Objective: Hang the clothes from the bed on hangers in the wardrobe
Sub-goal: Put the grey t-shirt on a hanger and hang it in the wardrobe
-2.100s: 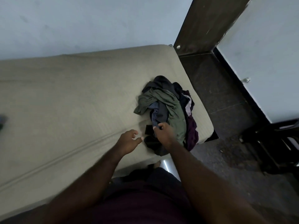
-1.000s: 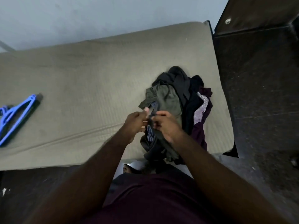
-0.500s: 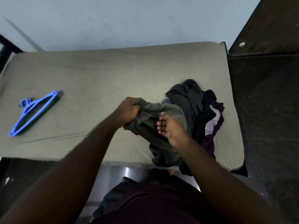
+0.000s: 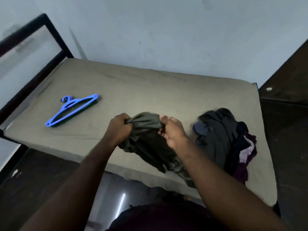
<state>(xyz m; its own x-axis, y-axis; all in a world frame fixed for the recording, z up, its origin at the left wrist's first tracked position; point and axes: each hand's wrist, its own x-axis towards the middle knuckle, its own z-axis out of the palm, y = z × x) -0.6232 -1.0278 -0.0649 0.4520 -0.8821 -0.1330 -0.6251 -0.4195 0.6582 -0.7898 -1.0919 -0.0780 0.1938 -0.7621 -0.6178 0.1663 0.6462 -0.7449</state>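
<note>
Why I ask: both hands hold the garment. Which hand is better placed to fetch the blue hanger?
Left, probably: the left hand lies nearer the blue hanger; the right hand would cross the green garment.

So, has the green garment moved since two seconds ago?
Yes. The green garment lay on top of the dark clothes pile; now it is off it, to the pile's left, toward the blue hanger, gripped by the left hand.
</note>
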